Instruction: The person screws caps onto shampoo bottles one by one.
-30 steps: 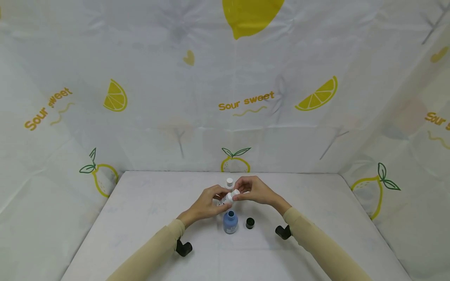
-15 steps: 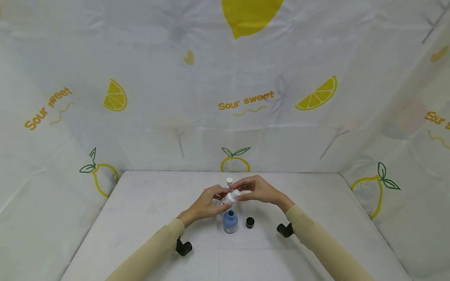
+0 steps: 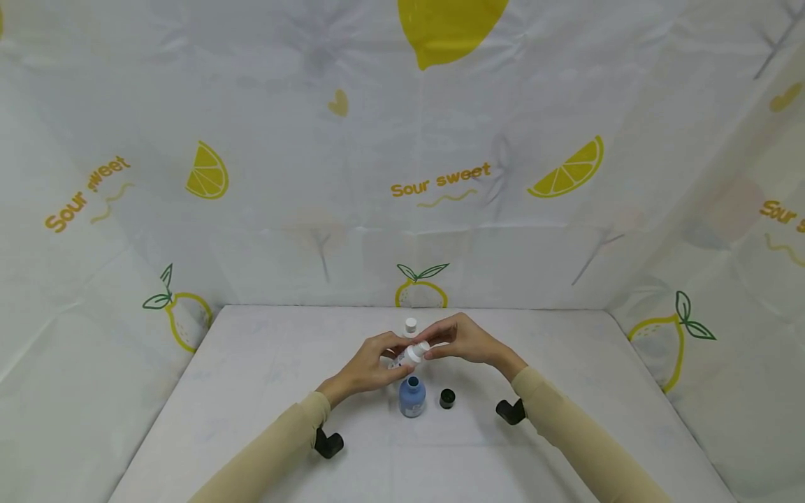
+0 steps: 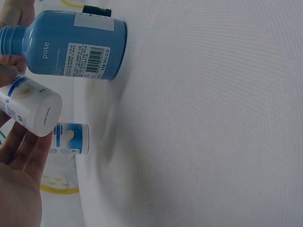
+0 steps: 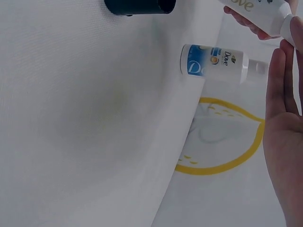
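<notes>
My left hand (image 3: 367, 365) grips a small white Dove bottle (image 3: 404, 358) by its body, raised and tilted with its top to the upper right. Thumb and fingertips of my right hand (image 3: 465, 340) pinch that bottle's white cap (image 5: 287, 29). Just in front stands a blue bottle (image 3: 411, 399) with an uncovered, threaded neck, as the left wrist view shows. To its right a black cap (image 3: 447, 399) rests on the table. Behind the hands stands a second white Dove bottle (image 5: 213, 61), blue near its base and with its white cap on.
The white table (image 3: 264, 363) ends at a hanging white cloth (image 3: 283, 175) printed with lemons and lettering. Black wrist-worn pieces (image 3: 328, 444) stick out below each sleeve.
My right hand has shifted slightly right and its fingers have changed position around the cap. The left hand, the blue bottle and the black cap stay in place.
</notes>
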A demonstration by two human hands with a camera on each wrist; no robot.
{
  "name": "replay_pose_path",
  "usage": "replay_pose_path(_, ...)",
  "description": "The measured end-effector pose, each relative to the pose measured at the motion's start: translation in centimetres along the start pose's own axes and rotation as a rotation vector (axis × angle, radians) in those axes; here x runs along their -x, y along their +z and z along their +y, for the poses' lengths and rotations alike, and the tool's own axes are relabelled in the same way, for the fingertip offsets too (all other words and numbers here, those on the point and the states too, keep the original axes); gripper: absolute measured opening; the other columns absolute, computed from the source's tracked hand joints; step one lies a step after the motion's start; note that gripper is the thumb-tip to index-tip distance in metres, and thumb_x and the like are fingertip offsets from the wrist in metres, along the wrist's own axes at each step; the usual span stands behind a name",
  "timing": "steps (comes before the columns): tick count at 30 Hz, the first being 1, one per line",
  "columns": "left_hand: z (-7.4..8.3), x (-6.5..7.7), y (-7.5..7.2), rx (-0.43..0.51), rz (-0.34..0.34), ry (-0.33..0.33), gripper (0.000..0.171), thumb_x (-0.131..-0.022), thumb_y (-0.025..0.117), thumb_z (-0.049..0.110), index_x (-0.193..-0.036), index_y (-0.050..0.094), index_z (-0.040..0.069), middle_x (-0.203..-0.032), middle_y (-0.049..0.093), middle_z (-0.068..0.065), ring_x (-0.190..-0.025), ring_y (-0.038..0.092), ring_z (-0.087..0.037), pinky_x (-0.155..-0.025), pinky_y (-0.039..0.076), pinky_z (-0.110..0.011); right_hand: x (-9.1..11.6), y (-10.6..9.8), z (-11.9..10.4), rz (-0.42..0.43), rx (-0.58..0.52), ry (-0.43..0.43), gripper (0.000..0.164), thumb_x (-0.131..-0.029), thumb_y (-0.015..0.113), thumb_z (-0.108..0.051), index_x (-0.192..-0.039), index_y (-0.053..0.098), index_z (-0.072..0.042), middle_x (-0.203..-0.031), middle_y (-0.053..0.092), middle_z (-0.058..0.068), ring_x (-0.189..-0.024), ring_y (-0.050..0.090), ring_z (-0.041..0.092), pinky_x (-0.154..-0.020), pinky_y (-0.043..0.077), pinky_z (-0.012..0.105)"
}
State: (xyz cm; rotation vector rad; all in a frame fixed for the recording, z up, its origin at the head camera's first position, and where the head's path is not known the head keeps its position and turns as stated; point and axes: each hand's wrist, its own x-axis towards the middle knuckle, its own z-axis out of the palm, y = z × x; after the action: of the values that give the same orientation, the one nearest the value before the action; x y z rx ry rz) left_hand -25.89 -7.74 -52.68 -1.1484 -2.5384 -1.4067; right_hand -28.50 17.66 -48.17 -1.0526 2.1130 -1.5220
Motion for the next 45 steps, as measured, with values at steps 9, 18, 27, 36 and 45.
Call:
replay_pose_path(9, 0.1, -0.1, 0.2, 0.014, -0.001, -0.014, 0.043, -0.086, 0.072, 0.035, -0.126, 0.061, 0.023, -0.108, 0.065, 0.008, -0.097, 0.063, -0.006, -0.084, 0.057, -0.022, 0.1, 0.0, 0.2, 0.032, 0.019, 0.004, 0.032, -0.08, 0.078, -0.016, -0.11, 0.072, -0.009, -0.111, 0.073, 0.008, -0.097, 0.07, 0.02, -0.086, 0.059, 0.04)
replay_pose_path(18, 0.0, -0.2, 0.4, 0.02, 0.014, -0.022, 0.043, -0.085, 0.073, 0.035, -0.126, 0.06, 0.026, -0.109, 0.064, 0.01, -0.097, 0.063, -0.006, -0.085, 0.057, -0.022, 0.2, 0.4, -0.6, 0.078, 0.031, 0.009, 0.03, -0.08, 0.077, -0.007, -0.108, 0.07, -0.004, -0.109, 0.072, 0.016, -0.093, 0.07, 0.026, -0.086, 0.058, 0.041)
replay_pose_path(27, -0.3, -0.4, 0.5, 0.011, 0.009, -0.02, 0.043, -0.085, 0.073, 0.036, -0.125, 0.061, 0.025, -0.109, 0.065, 0.008, -0.098, 0.063, -0.006, -0.085, 0.057, -0.022, 0.2, 0.4, -0.4, 0.095, 0.061, 0.024, 0.028, -0.079, 0.079, -0.013, -0.105, 0.071, -0.012, -0.108, 0.071, 0.009, -0.09, 0.069, 0.019, -0.086, 0.058, 0.032)
replay_pose_path(36, -0.1, -0.4, 0.7, 0.019, 0.013, 0.016, 0.042, -0.085, 0.074, 0.03, -0.124, 0.061, 0.019, -0.109, 0.066, 0.003, -0.096, 0.065, -0.01, -0.082, 0.058, -0.023, 0.3, 0.4, 0.0, 0.087, 0.068, 0.006, 0.03, -0.079, 0.078, -0.011, -0.108, 0.07, -0.008, -0.108, 0.072, 0.011, -0.09, 0.069, 0.019, -0.085, 0.059, 0.033)
replay_pose_path(45, -0.6, -0.4, 0.9, 0.005, 0.012, 0.009, 0.042, -0.085, 0.074, 0.031, -0.122, 0.062, 0.017, -0.114, 0.067, 0.0, -0.098, 0.067, -0.012, -0.083, 0.058, -0.022, 0.2, 0.5, -0.1, 0.065, 0.09, 0.024, 0.035, -0.08, 0.078, -0.015, -0.113, 0.069, -0.01, -0.11, 0.071, 0.009, -0.093, 0.069, 0.024, -0.086, 0.059, 0.038)
